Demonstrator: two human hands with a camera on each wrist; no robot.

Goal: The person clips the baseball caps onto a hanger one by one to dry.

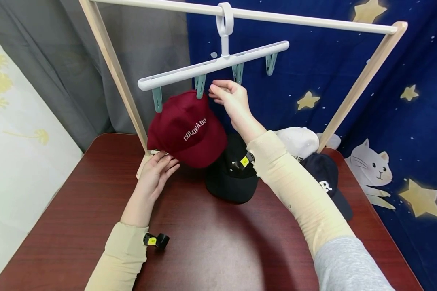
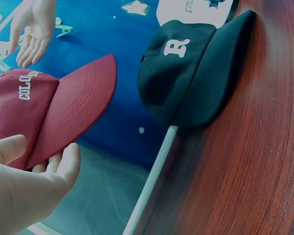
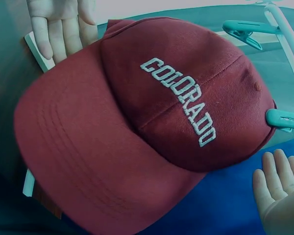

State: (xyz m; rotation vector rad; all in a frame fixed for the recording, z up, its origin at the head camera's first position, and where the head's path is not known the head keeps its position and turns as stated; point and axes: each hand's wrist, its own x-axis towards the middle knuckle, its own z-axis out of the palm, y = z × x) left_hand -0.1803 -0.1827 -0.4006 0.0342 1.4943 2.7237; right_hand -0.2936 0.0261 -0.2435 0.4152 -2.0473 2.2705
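A maroon cap (image 1: 189, 131) lettered COLORADO hangs from a green clip (image 1: 200, 86) on a white hanger (image 1: 215, 64). In the right wrist view that clip (image 3: 284, 119) bites the crown's edge. My right hand (image 1: 234, 103) is just right of the clip, fingers loosely bent and nothing held; its fingers (image 3: 274, 176) look spread from the cap in the right wrist view. At the cap's lower left is my left hand (image 1: 156, 173), palm up with relaxed fingers. In the left wrist view its fingertips (image 2: 71, 159) overlap the brim's lower edge, the thumb in front of the crown.
The hanger hooks over the rail (image 1: 309, 24) of a wooden stand. Another clip (image 1: 157, 99) hangs left of the cap, with more to the right. On the brown table (image 1: 189, 242) lie a black cap (image 1: 233, 184), a white cap (image 1: 298, 139) and a dark cap (image 1: 322, 171) with an R.
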